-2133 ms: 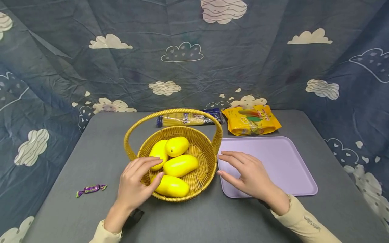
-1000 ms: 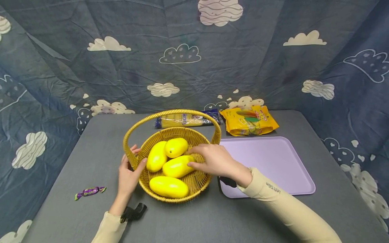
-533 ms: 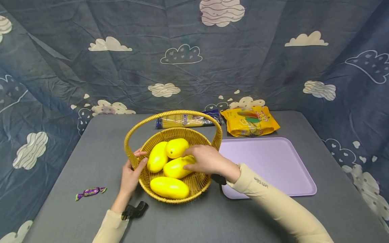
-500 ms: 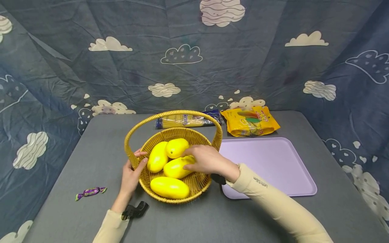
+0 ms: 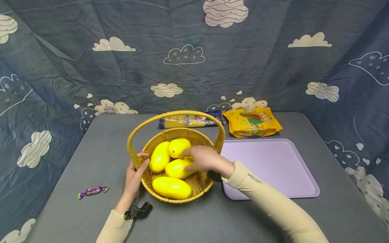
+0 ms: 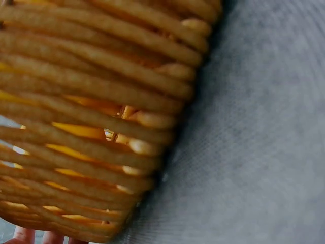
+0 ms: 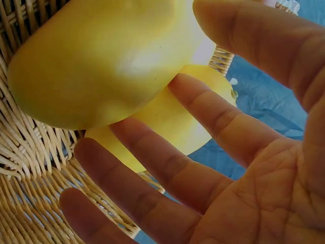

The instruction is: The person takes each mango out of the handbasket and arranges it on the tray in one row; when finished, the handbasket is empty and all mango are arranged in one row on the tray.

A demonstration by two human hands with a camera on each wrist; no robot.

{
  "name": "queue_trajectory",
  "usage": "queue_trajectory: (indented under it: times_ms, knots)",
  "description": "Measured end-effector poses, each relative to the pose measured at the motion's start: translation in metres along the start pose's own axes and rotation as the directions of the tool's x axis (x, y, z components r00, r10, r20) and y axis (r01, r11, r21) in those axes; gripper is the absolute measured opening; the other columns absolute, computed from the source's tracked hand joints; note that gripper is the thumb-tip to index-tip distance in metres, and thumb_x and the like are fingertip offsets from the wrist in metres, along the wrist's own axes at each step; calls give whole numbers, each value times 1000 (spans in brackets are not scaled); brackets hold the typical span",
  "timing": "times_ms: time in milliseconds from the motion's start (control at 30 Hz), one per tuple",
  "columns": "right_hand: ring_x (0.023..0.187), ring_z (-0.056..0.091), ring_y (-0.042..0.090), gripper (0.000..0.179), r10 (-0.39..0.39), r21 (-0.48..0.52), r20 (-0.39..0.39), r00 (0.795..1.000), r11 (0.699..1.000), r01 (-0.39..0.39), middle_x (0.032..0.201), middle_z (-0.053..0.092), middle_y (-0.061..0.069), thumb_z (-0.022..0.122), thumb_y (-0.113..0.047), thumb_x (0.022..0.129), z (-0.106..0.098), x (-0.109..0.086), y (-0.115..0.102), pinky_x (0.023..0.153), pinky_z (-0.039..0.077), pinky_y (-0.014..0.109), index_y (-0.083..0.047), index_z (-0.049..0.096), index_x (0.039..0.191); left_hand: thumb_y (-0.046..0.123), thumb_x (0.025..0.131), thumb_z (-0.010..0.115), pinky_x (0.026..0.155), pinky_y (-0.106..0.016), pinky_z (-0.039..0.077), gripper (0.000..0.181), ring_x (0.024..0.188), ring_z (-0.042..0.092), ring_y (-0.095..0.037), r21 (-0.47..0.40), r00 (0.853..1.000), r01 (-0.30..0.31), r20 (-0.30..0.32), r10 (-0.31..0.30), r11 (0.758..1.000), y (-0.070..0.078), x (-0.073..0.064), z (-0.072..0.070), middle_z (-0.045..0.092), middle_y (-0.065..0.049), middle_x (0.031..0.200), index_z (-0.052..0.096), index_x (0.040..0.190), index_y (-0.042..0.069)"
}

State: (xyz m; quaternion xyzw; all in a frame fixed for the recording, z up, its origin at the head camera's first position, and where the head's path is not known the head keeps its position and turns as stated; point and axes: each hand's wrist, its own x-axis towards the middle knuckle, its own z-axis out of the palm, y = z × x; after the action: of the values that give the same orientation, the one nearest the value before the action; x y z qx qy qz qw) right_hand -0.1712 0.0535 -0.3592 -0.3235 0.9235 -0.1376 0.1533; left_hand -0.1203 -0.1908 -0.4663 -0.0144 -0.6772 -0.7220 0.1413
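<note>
A wicker basket (image 5: 199, 194) with a tall arched handle stands mid-table, holding several yellow mangoes. My left hand (image 5: 132, 180) grips the basket's left side where the handle joins, thumb at the rim. In the left wrist view the woven wall (image 6: 86, 76) fills much of the picture, with fingertips at the bottom edge. Reaching in from the right, my right hand (image 5: 206, 158) holds the middle mango (image 5: 176, 168) between thumb and fingers. The right wrist view shows that mango (image 7: 91, 61) against the fingertips, another mango (image 7: 167, 122) behind it.
A lilac tray (image 5: 273, 168) lies right of the basket. Behind stand a spaghetti pack (image 5: 176, 121) and a yellow bag (image 5: 253, 122). A purple wrapped candy (image 5: 93, 191) lies at left. A patterned cloth (image 5: 121, 74) hangs around the table.
My left hand has gone from above the mangoes to the basket's left rim. My right hand has moved left from beside the tray into the basket, onto the middle mango.
</note>
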Motion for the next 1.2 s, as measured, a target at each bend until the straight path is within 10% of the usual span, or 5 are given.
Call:
queue_trajectory:
  times_ms: [500,1200]
  knots:
    - [70,46,17,32,25,64,71,997,997,-29,74,51,0,79,-31,77,-1,9,0,64,36,32,-15,57,95,6,95,56,93,-27,32,31,116,42,-18,-3,1000,0,9,0,1000,0,0,1,52,-12,120,50,123,-6]
    - [72,48,16,39,22,53,116,993,998,-29,77,53,-1,82,-35,73,0,8,0,66,38,32,-17,55,95,6,95,55,93,-27,33,31,116,43,-19,4,1000,-9,18,9,1000,-2,-1,-1,51,-15,121,50,123,-6]
